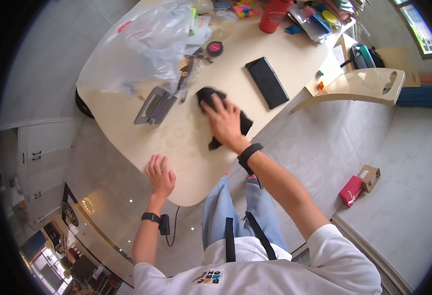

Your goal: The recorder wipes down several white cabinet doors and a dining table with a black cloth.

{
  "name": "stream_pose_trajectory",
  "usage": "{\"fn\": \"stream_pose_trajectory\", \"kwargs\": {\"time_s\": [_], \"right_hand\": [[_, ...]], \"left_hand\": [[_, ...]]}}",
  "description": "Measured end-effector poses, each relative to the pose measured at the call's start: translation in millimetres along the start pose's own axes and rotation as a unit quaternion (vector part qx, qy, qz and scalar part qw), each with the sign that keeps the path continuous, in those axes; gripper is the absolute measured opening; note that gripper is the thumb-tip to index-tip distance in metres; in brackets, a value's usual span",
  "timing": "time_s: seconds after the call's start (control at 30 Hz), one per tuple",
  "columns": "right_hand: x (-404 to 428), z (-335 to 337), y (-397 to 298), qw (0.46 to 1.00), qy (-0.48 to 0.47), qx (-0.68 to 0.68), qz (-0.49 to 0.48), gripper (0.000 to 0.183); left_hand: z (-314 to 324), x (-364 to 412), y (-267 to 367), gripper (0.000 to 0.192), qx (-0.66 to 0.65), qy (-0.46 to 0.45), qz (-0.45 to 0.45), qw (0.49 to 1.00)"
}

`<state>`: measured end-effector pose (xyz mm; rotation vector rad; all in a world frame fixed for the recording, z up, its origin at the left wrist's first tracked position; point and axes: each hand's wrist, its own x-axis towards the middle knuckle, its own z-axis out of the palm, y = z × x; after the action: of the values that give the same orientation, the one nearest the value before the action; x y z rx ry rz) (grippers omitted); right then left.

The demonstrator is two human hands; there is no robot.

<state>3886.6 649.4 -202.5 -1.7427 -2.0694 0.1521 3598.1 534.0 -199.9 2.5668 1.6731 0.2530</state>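
My right hand (225,123) presses down on a crumpled black cloth (246,124), its fingers spread over the fabric on the cream table (192,155). Part of the cloth is hidden under the palm. The table's near left edge supports my left hand (160,175), which lies flat with its fingers extended and nothing in it. Beyond that hand stands a grey hinged desk device (155,107). A black smartphone (267,83) lies to the right of the cloth, near the table's right edge.
A translucent plastic bag (138,51) covers the table's far left. Farther back are a round black-and-pink case (215,48), a red tumbler (274,16) and piled papers (308,24). A cream chair (363,86) is at the right. Two small boxes, one red (350,190), sit on the floor.
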Motion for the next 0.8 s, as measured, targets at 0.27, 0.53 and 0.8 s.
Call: {"fn": "stream_pose_trajectory", "kwargs": {"time_s": [0.27,0.53,0.8], "right_hand": [[-62.3,-20.5,8.8,0.990,-0.051,0.074,-0.105,0.049],[-70.5,-39.3,45.4,0.987,-0.016,0.129,-0.091,0.033],[-66.3,-47.7,64.1,0.981,-0.115,0.067,-0.139,0.044]], "left_hand": [[-41.0,123.1,105.2,0.056,-0.050,0.046,0.002,0.998],[-26.1,304.5,213.6,0.082,0.144,-0.019,0.274,0.951],[27.1,364.8,219.6,0.061,0.155,-0.144,0.406,0.889]]}}
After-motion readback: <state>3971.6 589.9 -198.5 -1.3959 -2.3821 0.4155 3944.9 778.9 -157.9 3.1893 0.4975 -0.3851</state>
